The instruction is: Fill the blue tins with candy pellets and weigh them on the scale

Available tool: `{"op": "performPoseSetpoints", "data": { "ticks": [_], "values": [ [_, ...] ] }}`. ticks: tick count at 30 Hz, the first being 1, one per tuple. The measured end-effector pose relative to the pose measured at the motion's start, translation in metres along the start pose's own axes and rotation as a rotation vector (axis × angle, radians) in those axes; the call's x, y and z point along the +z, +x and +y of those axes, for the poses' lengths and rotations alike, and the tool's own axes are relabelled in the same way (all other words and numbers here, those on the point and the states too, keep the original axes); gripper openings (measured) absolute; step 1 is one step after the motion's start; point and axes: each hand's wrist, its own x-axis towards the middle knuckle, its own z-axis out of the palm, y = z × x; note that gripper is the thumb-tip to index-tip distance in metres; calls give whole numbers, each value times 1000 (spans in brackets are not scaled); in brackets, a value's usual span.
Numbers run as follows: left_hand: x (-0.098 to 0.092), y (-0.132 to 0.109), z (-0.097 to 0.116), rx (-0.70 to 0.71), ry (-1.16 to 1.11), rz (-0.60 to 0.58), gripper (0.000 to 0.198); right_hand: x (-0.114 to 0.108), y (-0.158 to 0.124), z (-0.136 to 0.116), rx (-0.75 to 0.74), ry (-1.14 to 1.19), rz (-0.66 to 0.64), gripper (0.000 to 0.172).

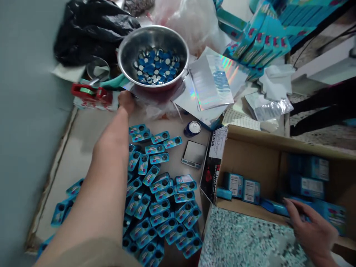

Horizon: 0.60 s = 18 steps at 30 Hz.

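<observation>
My left arm stretches forward and my left hand reaches under the near rim of a steel bowl that holds several blue and white round caps; its fingers are hidden beneath the bowl. My right hand rests inside a cardboard box at the lower right, fingers curled on a blue packet. Several more blue packets stand in the box. Many small blue packages with round holes lie spread on the floor beside my left arm.
A red tape dispenser and a black plastic bag sit left of the bowl. Holographic foil pouches, a small digital scale, a can and stacked turquoise cartons lie behind the box. A speckled surface is in front.
</observation>
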Motion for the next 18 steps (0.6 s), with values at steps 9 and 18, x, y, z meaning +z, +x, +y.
{"op": "performPoseSetpoints", "data": {
  "ticks": [9, 18],
  "values": [
    [-77, -76, 15, -50, 236, -164, 18, -2, 2, -12, -54, 79, -35, 54],
    [-168, -277, 82, 389, 144, -160, 41, -25, 14, -174, -255, 494, -47, 44]
  ]
}}
